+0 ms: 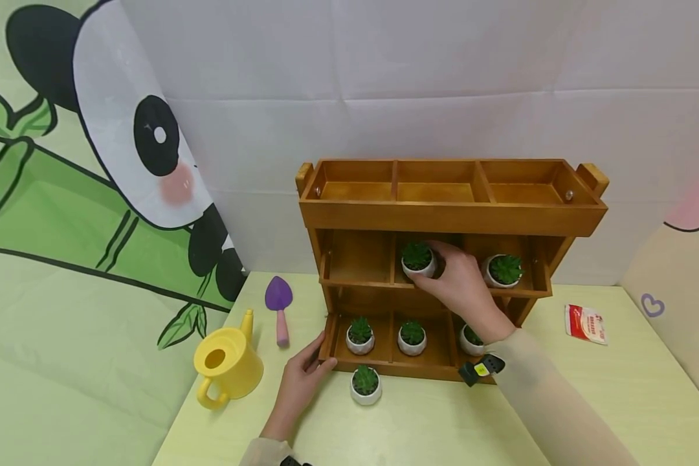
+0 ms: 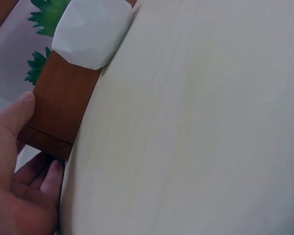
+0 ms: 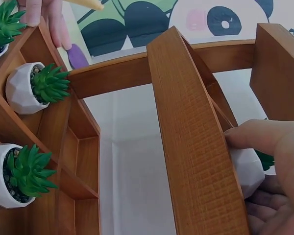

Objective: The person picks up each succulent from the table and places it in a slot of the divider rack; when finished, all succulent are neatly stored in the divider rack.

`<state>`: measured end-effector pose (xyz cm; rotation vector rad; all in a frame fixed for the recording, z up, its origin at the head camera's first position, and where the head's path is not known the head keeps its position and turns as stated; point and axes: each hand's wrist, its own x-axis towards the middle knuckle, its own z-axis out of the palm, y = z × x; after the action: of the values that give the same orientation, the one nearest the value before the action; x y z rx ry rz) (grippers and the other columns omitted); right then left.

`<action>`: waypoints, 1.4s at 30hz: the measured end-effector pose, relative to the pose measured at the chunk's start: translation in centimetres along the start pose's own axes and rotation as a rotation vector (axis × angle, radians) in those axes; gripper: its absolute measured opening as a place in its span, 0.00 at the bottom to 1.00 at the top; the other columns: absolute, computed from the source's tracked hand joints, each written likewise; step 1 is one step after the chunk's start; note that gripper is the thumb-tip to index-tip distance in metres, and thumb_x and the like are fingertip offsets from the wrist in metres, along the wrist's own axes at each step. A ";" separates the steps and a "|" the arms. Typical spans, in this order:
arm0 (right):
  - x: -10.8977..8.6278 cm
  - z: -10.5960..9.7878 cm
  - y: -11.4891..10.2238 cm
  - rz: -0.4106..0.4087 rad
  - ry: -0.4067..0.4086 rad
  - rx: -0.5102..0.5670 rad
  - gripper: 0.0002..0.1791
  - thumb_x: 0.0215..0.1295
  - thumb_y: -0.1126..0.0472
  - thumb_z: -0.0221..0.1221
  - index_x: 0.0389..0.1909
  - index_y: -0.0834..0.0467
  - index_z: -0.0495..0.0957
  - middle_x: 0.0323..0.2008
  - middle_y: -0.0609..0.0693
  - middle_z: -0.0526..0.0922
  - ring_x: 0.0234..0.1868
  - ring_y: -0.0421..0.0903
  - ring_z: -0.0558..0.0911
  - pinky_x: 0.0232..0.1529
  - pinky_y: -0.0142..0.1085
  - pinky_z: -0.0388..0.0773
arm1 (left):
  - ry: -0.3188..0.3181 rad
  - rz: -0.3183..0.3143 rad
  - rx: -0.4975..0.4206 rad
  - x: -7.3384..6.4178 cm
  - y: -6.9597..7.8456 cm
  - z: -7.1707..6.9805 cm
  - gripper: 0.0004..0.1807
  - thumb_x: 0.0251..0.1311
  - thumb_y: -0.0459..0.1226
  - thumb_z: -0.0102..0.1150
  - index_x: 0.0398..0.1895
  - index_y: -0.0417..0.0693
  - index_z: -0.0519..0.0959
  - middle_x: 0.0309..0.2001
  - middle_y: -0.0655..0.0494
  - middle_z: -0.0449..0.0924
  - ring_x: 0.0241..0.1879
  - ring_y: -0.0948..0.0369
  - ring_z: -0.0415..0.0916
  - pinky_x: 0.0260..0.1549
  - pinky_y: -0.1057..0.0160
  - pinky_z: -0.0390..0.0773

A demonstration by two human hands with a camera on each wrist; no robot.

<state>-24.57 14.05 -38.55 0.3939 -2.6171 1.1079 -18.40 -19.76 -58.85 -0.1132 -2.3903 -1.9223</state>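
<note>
My right hand [image 1: 457, 277] grips a small white pot with a green succulent [image 1: 417, 260] in the middle compartment of the shelf's middle tier. The right wrist view shows that white pot [image 3: 247, 170] partly hidden behind the tier's front board, thumb over the board's edge. At the bottom left corner of the wooden shelf [image 1: 454, 217], my left hand [image 1: 300, 382] holds the lowest tier's end. In the left wrist view its thumb lies on the front board [image 2: 63, 100], with fingers around the end. Another potted succulent [image 1: 503, 270] sits in the middle tier's right compartment.
Potted succulents [image 1: 360, 335] stand in the lowest tier's compartments. One more potted succulent [image 1: 365, 385] is on the table in front. To the left are a yellow watering can [image 1: 230, 362] and a purple toy trowel [image 1: 278, 294]. A red and white packet [image 1: 586, 323] lies right.
</note>
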 end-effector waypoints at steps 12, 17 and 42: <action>0.0 -0.2 -0.4 0.011 -0.023 -0.033 0.35 0.61 0.53 0.75 0.67 0.60 0.77 0.59 0.59 0.82 0.57 0.58 0.81 0.58 0.56 0.81 | 0.000 0.004 -0.004 0.0 -0.1 0.0 0.35 0.64 0.38 0.74 0.74 0.49 0.75 0.73 0.54 0.71 0.72 0.52 0.67 0.64 0.64 0.74; 0.1 -0.9 -0.6 -0.004 -0.041 -0.077 0.35 0.60 0.54 0.76 0.67 0.60 0.78 0.59 0.60 0.82 0.56 0.59 0.81 0.59 0.57 0.80 | 0.002 -0.002 -0.003 0.0 0.0 0.1 0.35 0.64 0.38 0.74 0.74 0.48 0.75 0.73 0.54 0.71 0.72 0.52 0.67 0.64 0.65 0.74; 0.3 -2.8 -0.5 0.068 -0.175 -0.072 0.40 0.61 0.52 0.76 0.70 0.66 0.74 0.65 0.65 0.78 0.64 0.64 0.77 0.65 0.60 0.75 | 0.008 0.002 0.036 -0.1 0.2 0.0 0.35 0.64 0.39 0.73 0.74 0.49 0.74 0.73 0.55 0.71 0.72 0.51 0.68 0.64 0.63 0.74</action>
<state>-24.24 15.73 -36.28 0.4058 -2.8336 1.0392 -18.26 -19.76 -58.68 -0.1053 -2.4168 -1.8744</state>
